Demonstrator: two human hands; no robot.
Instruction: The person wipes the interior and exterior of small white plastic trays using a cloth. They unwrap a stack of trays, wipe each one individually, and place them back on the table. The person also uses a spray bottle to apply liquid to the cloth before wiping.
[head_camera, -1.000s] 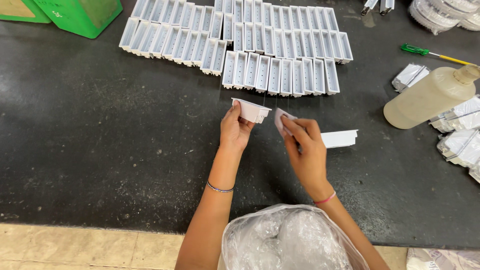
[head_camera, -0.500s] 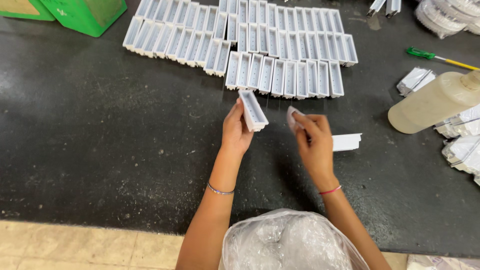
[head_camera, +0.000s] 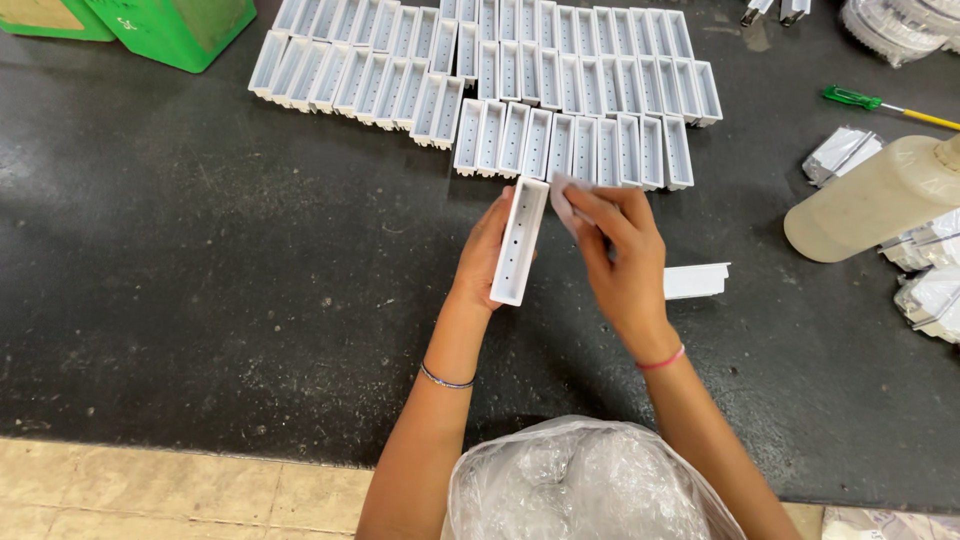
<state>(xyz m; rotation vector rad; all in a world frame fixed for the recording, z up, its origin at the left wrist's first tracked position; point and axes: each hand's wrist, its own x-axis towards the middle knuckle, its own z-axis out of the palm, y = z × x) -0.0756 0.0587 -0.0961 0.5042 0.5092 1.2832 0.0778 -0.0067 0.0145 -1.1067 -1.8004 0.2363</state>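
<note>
- at the far left corner of the dark table we see a green box; at the right edge lie small silvery wrapped packets, a cloudy plastic bottle on its side, and a green-handled screwdriver.
- at the near edge, between our forearms, sits a clear plastic bag, crumpled.
- across the far middle, rows of white trays lie side by side, open faces up.
- our left hand is closed around one white tray, fingers behind it, thumb side at its left wall.
- that tray is lifted just near of the rows, its long axis running near to far, tipped slightly right at the far end, its holed inside facing up.
- our right hand pinches a small white piece between fingertips, touching the tray's far right corner.
- just right of that hand, a white part lies on the table.
</note>
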